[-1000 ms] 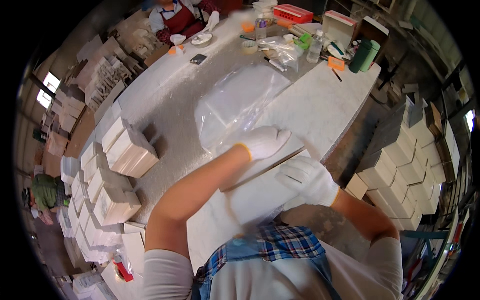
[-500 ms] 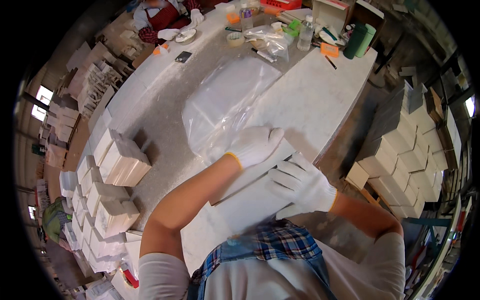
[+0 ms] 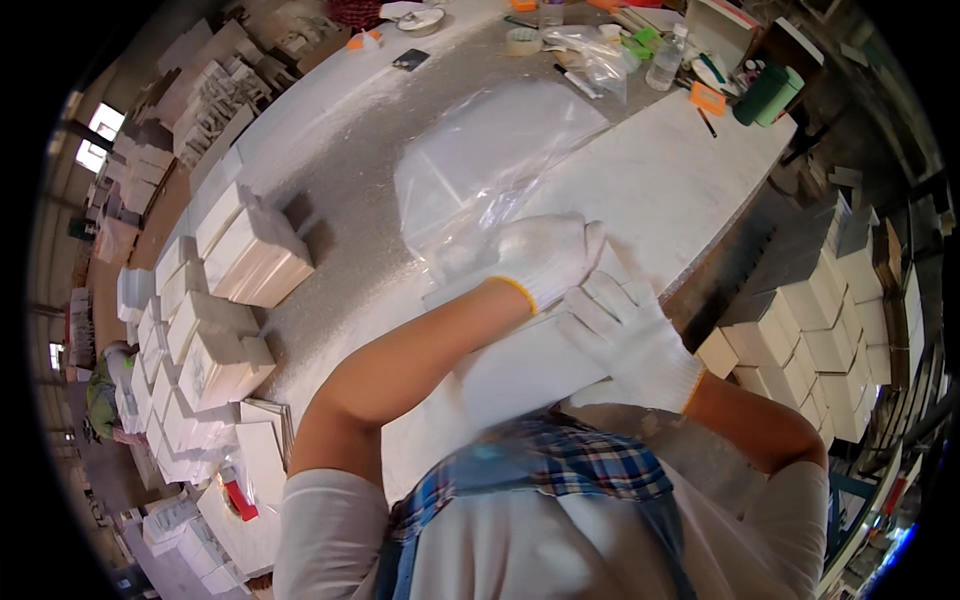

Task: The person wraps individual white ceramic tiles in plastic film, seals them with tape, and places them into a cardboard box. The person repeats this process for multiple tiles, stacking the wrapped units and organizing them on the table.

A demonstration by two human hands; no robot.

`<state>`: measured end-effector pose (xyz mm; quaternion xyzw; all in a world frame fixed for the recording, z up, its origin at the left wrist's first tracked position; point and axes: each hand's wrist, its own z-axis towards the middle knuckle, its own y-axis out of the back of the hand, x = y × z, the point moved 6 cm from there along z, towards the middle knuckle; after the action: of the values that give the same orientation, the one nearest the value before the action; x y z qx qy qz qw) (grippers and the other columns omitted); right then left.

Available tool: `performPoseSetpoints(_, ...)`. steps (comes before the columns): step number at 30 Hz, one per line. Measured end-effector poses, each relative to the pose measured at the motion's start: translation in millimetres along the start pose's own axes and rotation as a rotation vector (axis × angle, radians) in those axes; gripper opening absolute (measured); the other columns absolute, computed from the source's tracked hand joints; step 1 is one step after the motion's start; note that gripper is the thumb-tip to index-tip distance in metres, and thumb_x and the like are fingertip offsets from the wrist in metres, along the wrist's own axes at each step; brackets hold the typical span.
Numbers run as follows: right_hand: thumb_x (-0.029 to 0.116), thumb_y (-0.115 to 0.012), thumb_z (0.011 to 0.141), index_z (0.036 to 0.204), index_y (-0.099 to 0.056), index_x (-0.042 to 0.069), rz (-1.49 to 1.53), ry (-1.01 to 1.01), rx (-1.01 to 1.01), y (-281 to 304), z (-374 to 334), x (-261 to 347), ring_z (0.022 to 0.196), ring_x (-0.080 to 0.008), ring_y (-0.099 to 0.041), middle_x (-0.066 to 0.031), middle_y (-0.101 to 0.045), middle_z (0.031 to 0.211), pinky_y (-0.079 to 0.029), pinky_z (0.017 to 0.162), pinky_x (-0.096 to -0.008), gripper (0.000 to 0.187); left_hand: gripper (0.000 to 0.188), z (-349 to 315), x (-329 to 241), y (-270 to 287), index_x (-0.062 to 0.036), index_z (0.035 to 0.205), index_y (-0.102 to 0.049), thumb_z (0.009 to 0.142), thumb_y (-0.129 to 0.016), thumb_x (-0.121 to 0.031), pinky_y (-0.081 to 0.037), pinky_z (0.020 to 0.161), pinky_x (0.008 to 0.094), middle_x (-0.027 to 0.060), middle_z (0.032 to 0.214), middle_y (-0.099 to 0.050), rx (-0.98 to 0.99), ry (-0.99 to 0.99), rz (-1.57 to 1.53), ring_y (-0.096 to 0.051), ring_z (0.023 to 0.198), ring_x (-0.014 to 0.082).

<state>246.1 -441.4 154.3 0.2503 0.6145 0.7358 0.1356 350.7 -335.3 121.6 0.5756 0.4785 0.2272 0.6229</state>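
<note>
So we've got our right hand (image 3: 637,345) spread wide on this white rectangular slab (image 3: 530,362), left hand (image 3: 555,258) just beside, can't tell its grip.

1 L gloved hand (image 3: 548,258), 1 R gloved hand (image 3: 632,340). White pcs (image 3: 520,372) under them: no. unclear. 2 green tumblers (image 3: 762,94). Clear bottles (image 3: 666,62): approx. 2, 1 cut off at top. 1 lg clear plastic pile (image 3: 490,150), layers uncountable; 1 sm crumpled bag (image 3: 598,58). 1 tape roll (image 3: 523,42), 1 bowl (image 3: 420,26), 1 dark flat pc (image 3: 411,59), 1 dark pen (image 3: 707,123). White stacks (image 3: 255,250), L & R: many, exact no. unclear.
</note>
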Motion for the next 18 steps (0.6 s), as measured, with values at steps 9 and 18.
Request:
performPoseSetpoints(9, 0.055, -0.084, 0.06, 0.122, -0.068, 0.01, 0.009, 0.098, -0.1, 12, 8, 2, 0.129, -0.0363, -0.05, -0.0112, -0.06, 0.134, -0.024, 0.12, -0.0682, 0.079, 0.065, -111, 106, 5, 0.0005, 0.133, -0.065, 0.104, -0.048, -0.055, -0.05, 0.098, 0.0387, 0.0227, 0.11, -0.073, 0.141, 0.374, -0.454, -0.069, 0.104, 0.0328)
performPoseSetpoints(18, 0.052, -0.086, 0.056, 0.113, -0.072, 0.009, -0.025, 0.113, -0.055, 6, 13, 11, 0.13, -0.0408, -0.045, -0.013, -0.058, 0.135, -0.036, 0.109, -0.0626, 0.073, 0.044, -163, 97, -45, 0.0008, 0.124, -0.064, 0.108, -0.048, -0.037, -0.049, 0.094, 0.0366, 0.0171, 0.101, -0.068, -0.786, 0.558, -1.211, -0.064, 0.098, 0.027)
